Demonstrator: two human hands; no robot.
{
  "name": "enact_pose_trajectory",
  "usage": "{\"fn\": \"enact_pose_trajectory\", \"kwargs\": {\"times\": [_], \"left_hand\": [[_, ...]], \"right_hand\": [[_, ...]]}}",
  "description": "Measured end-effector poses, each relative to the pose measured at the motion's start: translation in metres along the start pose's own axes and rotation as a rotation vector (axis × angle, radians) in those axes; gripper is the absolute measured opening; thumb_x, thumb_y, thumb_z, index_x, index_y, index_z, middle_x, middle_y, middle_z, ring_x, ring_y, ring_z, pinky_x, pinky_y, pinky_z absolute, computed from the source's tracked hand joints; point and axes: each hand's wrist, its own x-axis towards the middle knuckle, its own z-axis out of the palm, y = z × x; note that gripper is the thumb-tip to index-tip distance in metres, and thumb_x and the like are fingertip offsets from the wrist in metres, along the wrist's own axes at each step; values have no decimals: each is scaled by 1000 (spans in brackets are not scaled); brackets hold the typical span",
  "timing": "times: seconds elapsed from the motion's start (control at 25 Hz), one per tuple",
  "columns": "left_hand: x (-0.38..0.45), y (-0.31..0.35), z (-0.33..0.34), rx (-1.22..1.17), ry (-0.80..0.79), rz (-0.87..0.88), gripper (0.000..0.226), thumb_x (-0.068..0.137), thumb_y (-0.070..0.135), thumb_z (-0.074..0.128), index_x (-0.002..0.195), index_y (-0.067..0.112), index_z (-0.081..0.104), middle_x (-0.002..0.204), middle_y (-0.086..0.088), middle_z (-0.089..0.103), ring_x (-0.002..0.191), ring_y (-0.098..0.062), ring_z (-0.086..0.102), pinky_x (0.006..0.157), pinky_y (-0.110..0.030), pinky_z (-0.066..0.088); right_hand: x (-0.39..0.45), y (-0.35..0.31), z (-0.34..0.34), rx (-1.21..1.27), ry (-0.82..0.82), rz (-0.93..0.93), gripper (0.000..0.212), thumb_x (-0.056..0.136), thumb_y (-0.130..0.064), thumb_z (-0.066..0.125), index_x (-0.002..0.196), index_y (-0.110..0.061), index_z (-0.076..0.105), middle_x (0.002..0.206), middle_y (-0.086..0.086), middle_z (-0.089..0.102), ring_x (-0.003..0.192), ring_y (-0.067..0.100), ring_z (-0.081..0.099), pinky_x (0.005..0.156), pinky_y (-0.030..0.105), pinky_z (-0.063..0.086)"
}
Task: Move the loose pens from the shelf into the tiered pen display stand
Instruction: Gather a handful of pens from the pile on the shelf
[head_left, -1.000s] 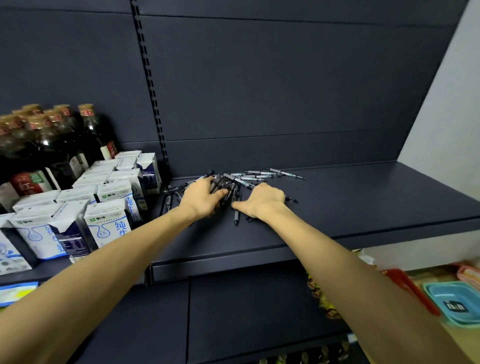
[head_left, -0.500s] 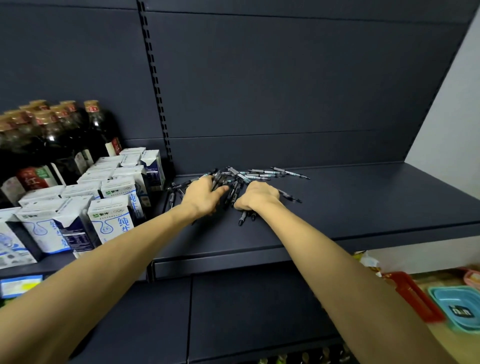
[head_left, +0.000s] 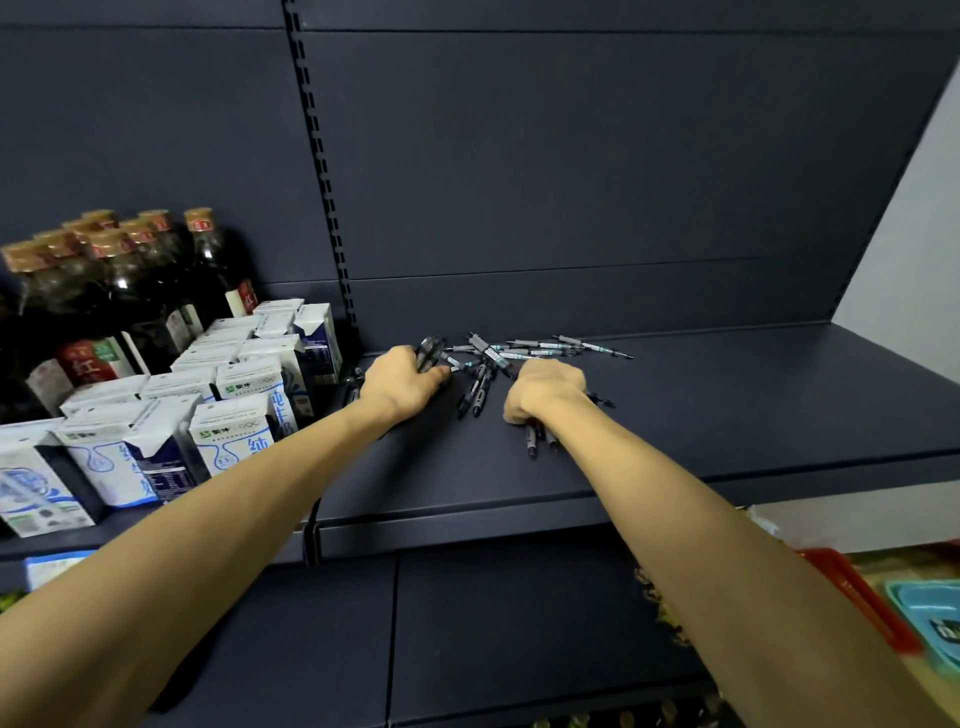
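While both arms reach onto the dark shelf (head_left: 727, 415), the left hand (head_left: 400, 382) curls its fingers round a clutch of pens (head_left: 519, 353), and the right hand (head_left: 543, 392) clamps several more, tips poking out beneath. Milk cartons (head_left: 234, 405) stand left.

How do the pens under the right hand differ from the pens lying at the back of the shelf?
The bunch of dark pens in the right hand is gripped, ends sticking out toward the shelf's front edge; the loose grey pens with teal bands at the back lie untouched. The gripped ones run front to back, roughly parallel; the back ones lie mostly crosswise, scattered. Both sit on the dark blue metal shelf.
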Motion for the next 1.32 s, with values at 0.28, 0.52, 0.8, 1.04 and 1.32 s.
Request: {"fn": "enact_pose_trajectory", "kwargs": {"times": [0.28,0.52,0.8,1.04,1.32], "left_hand": [[5,14,22,97,-66,-6,41,95,49,67,102,8,62,115,-16,70,108,-37,64,81,-34,44],[11,37,36,160,-58,-4,42,87,46,78,82,11,56,99,-11,67,105,-34,66,75,-31,43],[26,64,61,362,-93,101,36,86,36,76,106,11,59,115,-13,69,108,-35,66,81,-35,48],[28,66,58,394,-198,19,31,85,39,73,94,15,57,106,-8,67,104,-31,65,77,-31,47],[7,56,45,253,-170,11,33,89,35,63,106,11,48,109,-10,62,103,-33,60,79,-31,42]], "right_hand": [[1,34,5,-50,58,-45,28,88,-16,61,116,-16,62,126,4,66,115,26,65,84,32,52],[4,46,14,-53,130,-138,22,91,-22,63,112,-17,59,121,2,66,112,25,65,75,29,42],[15,66,16,30,175,-129,15,89,-18,65,93,-16,51,107,3,67,100,25,66,72,29,41],[16,74,13,22,165,-140,23,88,-21,66,78,-16,45,91,0,57,87,26,60,71,29,41],[10,56,23,-96,206,-185,14,92,-30,62,92,-19,54,108,-2,67,103,22,66,71,27,40]]}}
